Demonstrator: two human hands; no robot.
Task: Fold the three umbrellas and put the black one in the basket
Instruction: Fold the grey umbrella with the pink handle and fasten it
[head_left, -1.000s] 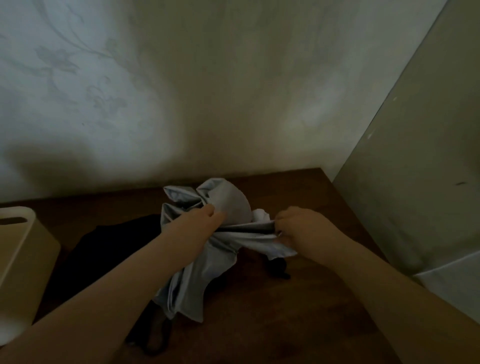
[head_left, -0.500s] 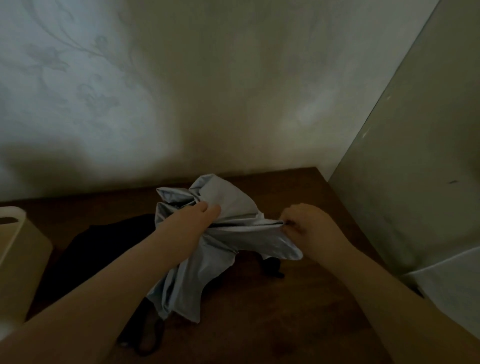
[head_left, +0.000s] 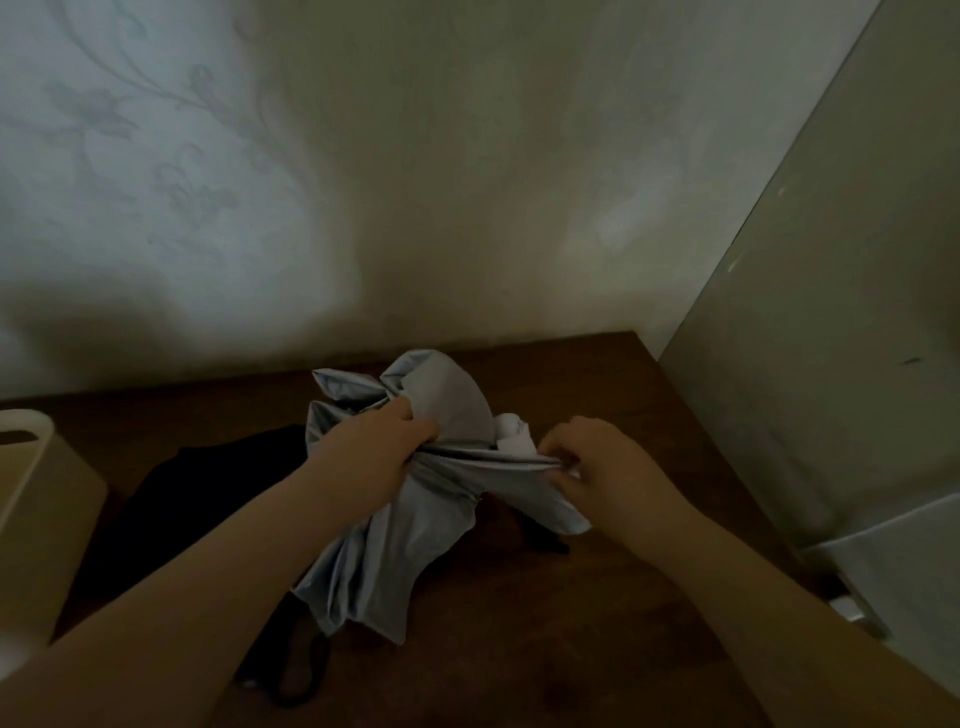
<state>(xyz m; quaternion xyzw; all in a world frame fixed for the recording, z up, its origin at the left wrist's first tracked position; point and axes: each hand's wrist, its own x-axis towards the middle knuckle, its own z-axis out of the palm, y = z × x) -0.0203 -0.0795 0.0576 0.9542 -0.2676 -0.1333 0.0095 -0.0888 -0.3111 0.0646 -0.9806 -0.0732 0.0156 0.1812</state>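
Head view, sole entry.

Item: grey umbrella (head_left: 395, 525), canopy loose and crumpled, held over the wooden table (head_left: 597, 623). The left hand (head_left: 384, 447) gripped the bunched fabric at its middle, fingers curled round it. The right hand (head_left: 597, 467) pinched a stretched fold or strap at the canopy's right edge.

Item: black umbrella (head_left: 208, 499), lying on the table to the left, partly under the grey one; a dark loop, probably its strap, showed near the front edge. Whether it was folded I could not tell in the dim light.

Item: basket (head_left: 36, 499), cream, at the table's left edge, just beside the black umbrella.

A third umbrella I could not make out.

Step in hand, as I judged it: gathering the grey canopy's pleats. The next move would call for wrapping the fabric tight round the shaft and fastening it, the left hand keeping the bundle from springing open.

Room: the wall closed the far edge, a panel (head_left: 831, 312) closed the right. Open tabletop lay in front and to the right of the hands.
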